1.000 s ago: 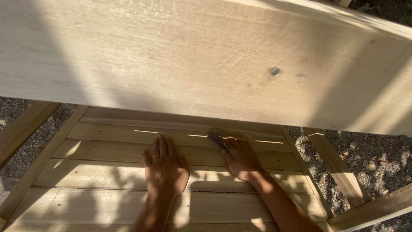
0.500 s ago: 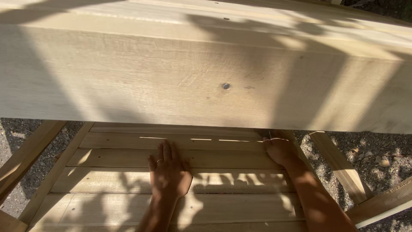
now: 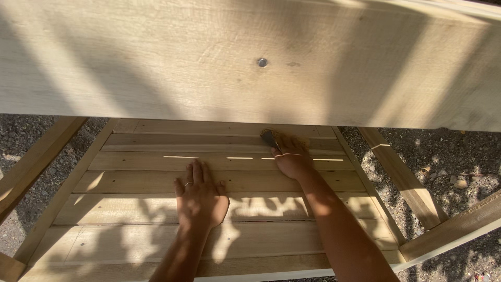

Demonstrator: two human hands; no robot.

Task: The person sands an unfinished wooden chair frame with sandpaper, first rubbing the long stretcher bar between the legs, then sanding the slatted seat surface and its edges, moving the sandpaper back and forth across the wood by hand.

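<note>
Left hand (image 3: 201, 198) is lying flat, palm down, fingers spread and fully open, holding nothing; it is pressing on the slatted shelf (image 3: 130, 209) near the middle of its width, across the middle slats. A ring (image 3: 188, 184) is showing on one finger.

Right hand (image 3: 292, 154) is reaching further back, toward the far right corner of the shelf, fingers curled down over a small dark pad, probably sandpaper (image 3: 270, 138), pressing it against a far slat. Only the pad's left end is showing from under the fingers; how tightly the hand is gripping it I cannot tell. The pad is sitting just below the lower edge of the wide pale board (image 3: 156, 62), which is spanning the whole top of the view and carrying one screw head (image 3: 262, 62).

Light is showing through thin gaps between the slats just beside the right hand. Wooden frame legs (image 3: 402, 177) are slanting away on both sides. Gravel ground (image 3: 449, 156) is lying beneath. Leaf shadows are falling across the near slats.
</note>
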